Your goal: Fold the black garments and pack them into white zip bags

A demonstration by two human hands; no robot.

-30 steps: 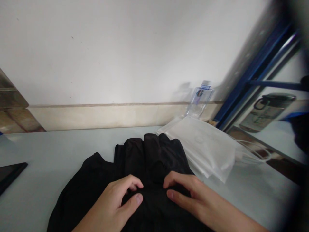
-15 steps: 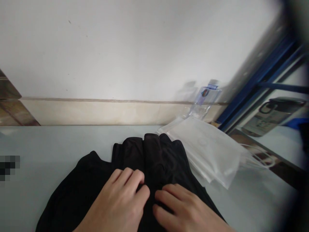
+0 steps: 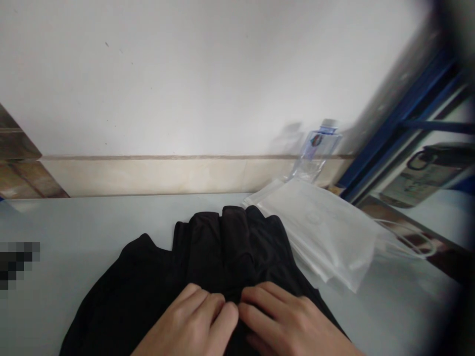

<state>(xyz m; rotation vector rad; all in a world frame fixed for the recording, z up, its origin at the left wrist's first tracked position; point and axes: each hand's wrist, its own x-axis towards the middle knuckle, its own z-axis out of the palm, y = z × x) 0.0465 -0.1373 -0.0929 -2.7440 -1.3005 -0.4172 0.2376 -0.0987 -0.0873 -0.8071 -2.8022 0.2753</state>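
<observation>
Head view looks down at a pale desk (image 3: 74,232) set against a white wall. A black garment (image 3: 208,247) lies bunched on the desk, right in front of the person, its far edge gathered in soft folds. Both hands rest on the near part of the cloth, side by side and touching at the fingertips. On the left hand (image 3: 193,326) the fingers lie close together, curled slightly, pressing flat on the fabric; the right hand (image 3: 285,321) does the same, fingers together and laid down on the cloth. Neither visibly pinches a fold. Just right of the garment lies a stack of clear plastic bags (image 3: 319,232), and behind it a water bottle (image 3: 315,153) stands by the wall.
</observation>
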